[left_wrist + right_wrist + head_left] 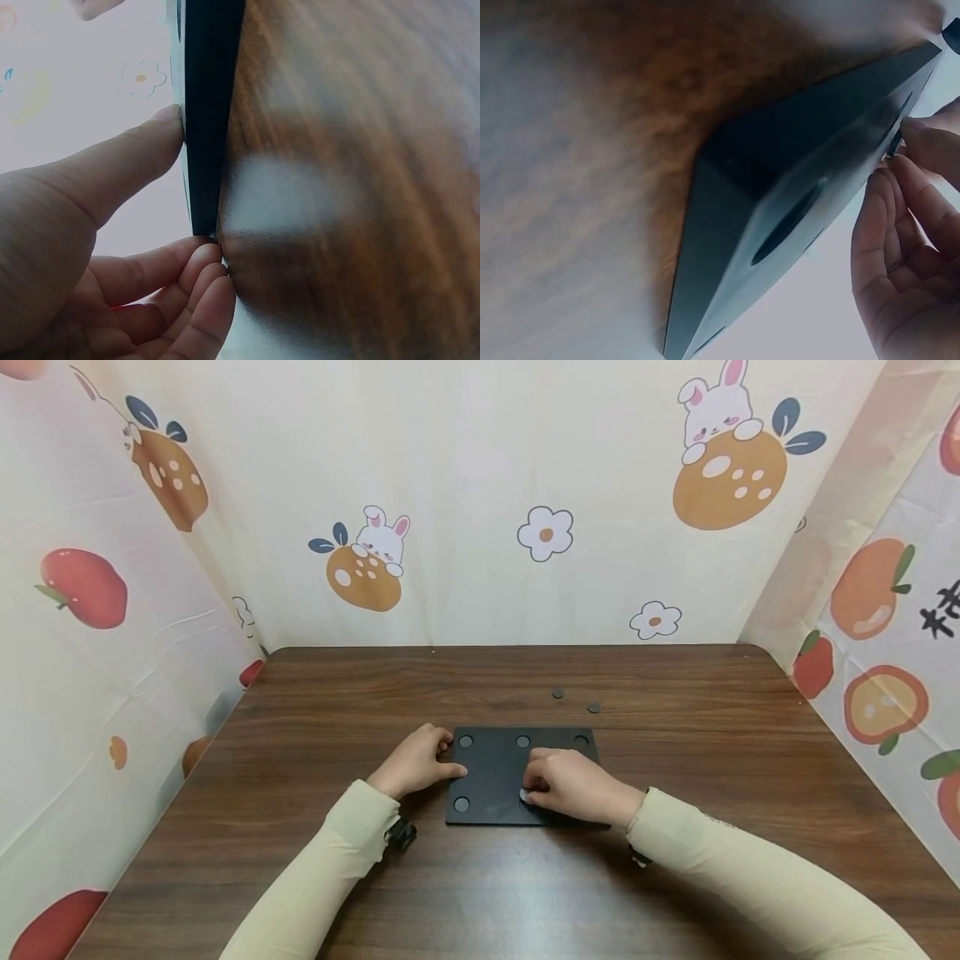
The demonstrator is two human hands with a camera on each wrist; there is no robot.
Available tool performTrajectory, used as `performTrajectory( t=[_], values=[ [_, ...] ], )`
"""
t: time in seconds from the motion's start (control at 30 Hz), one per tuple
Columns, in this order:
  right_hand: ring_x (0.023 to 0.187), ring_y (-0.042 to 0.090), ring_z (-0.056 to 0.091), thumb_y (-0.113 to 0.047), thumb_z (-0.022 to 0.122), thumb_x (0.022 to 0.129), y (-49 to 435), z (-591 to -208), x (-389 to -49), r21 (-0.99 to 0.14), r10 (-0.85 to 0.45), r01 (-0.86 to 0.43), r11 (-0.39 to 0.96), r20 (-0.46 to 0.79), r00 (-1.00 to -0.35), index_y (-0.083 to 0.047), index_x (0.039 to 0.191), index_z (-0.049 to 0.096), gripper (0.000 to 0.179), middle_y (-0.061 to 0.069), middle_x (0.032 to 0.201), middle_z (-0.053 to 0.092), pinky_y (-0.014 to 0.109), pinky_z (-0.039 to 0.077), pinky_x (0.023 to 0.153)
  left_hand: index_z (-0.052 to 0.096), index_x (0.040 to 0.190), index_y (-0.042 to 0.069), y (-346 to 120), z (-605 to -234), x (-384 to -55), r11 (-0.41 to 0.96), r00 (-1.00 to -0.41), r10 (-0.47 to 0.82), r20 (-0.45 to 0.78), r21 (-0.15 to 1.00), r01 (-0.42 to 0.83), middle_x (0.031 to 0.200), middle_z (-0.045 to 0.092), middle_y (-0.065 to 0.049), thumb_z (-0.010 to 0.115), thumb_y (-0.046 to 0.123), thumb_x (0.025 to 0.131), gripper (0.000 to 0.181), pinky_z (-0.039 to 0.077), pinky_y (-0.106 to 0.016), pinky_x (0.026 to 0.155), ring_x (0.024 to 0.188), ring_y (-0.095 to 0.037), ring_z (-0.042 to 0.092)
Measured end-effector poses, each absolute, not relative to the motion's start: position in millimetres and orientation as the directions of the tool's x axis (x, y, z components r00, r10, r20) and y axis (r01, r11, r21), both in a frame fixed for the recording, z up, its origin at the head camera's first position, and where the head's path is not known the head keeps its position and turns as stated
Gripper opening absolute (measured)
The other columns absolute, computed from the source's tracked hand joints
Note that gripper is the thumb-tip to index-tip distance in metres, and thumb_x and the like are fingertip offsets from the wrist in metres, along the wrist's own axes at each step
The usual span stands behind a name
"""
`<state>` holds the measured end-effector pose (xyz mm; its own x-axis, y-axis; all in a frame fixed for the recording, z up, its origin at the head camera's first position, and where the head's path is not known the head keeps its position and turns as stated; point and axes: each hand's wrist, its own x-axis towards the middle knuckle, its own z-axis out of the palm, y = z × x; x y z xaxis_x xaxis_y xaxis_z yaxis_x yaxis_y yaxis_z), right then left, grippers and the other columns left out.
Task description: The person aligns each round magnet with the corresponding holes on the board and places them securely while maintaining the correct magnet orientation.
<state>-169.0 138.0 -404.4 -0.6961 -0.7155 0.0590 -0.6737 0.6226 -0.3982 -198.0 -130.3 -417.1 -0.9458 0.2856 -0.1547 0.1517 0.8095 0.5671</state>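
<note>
1. Black rectangular board (491,777), in the head view: it lies flat on the brown wood-grain table (750,760), between the two hands, with round recesses showing along its far side and at its near left corner; its near right part is hidden by the right hand
2. Head view, left hand (420,760): it holds the board at the left side, thumb on the edge and the other fingers curled by the far left corner
3. Head view, right hand (573,783): it sits over the board's near right part, its fingers drawn narrow in a pinch on a small disc (524,794) at the near middle of the board
4. Head view, around them: two small dark discs, one farther left (557,693) and one farther right (593,707), lie apart on the table beyond the board; behind the table hangs a curtain (450,460) printed with rabbits, fruit and flowers
5. Left wrist view: the left thumb touches the board's edge while the curled fingertips meet its corner
6. Right wrist view: the right thumb and fingers pinch the dark disc edge-on at the board's surface; whether it is seated in a recess cannot be told
</note>
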Motion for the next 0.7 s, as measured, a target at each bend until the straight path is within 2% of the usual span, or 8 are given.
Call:
performTrajectory(
  t=[0.7],
  values=[
    [0.071,0.0,0.054,-0.021,0.075,0.087,136.8,-406.6,-164.1,-0.399,-0.725,-0.673,0.623,0.03,-0.688,-0.017,0.089,0.073,0.005,-0.008,0.085,0.057,0.018,0.05,0.066,0.057,0.132,0.001,-130.4,-416.9,-197.5,0.812,-0.946,0.285,-0.153,0.563,0.153,0.118,0.058,-0.011,0.079,0.033,0.084,0.062,0.05,-0.043,0.095,0.108,-0.024,0.058]
  ],
)
